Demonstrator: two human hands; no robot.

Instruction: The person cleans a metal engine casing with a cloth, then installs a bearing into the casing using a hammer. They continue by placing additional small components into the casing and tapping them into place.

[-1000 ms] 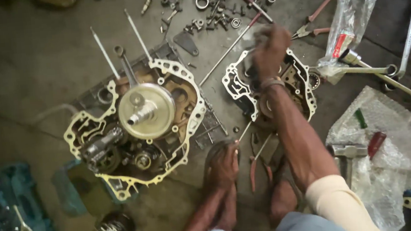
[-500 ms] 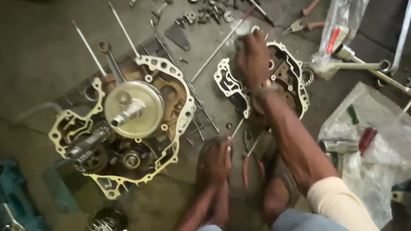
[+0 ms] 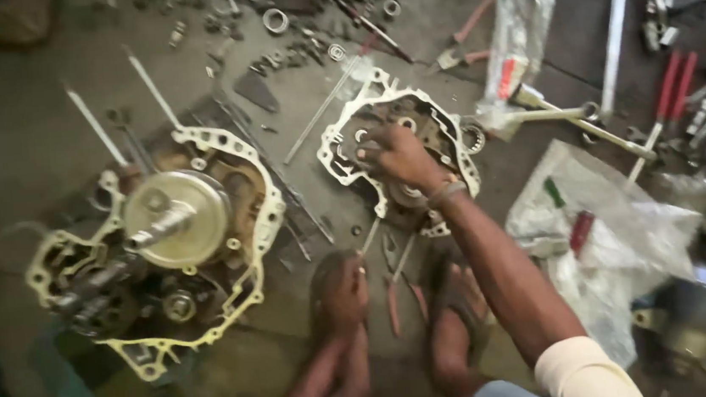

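The person's right hand (image 3: 396, 156) rests palm down inside the smaller engine case half (image 3: 400, 147), fingers spread and curled onto the dark parts in its hollow; the view is too blurred to tell whether the fingers pinch any piece or only press on it. That case half lies flat on the oily floor (image 3: 15, 126), its pale gasket rim showing all around the hand, so the hand sits within its outline rather than beside it. The left hand is not in view. Well to the left of the smaller case half lies the larger engine case half (image 3: 162, 258) with a round metal flywheel and shaft (image 3: 172, 219) standing up from it and 2 long studs (image 3: 119, 104) slanting away. Just below the smaller case half, red-handled pliers (image 3: 395, 284) lie between the person's 2 sandalled feet (image 3: 340, 297). To its right lie crumpled clear plastic bags (image 3: 620, 235), and beyond them long wrenches and red-handled tools (image 3: 671, 85). Above it, loose bearings, washers and bolts (image 3: 304, 32) are scattered.
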